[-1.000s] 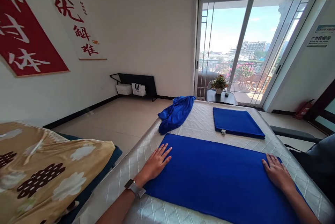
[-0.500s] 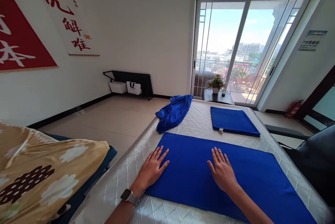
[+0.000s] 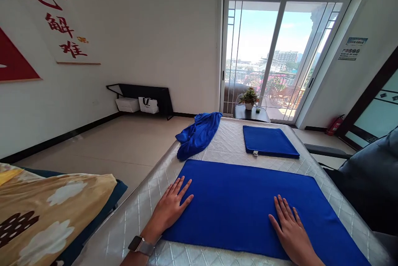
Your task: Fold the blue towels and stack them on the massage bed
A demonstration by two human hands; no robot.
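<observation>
A blue cloth lies spread flat on a white quilted mattress. My left hand rests open at the cloth's left edge, palm down with fingers spread. On the right part of the cloth lies my right hand, also flat and open. Beyond them, a folded blue cloth with a small white tag sits at the far right of the mattress. A crumpled blue cloth is heaped at the far left edge.
At the left stands a bed with a flowered tan blanket. A black cushioned seat borders the mattress on the right. Past the far end are a small table with a potted plant and a glass sliding door. A low black shelf stands by the wall.
My right hand has slid rightward and nearer over the spread cloth. My left hand stays by the left edge. The view has turned slightly to the right.
</observation>
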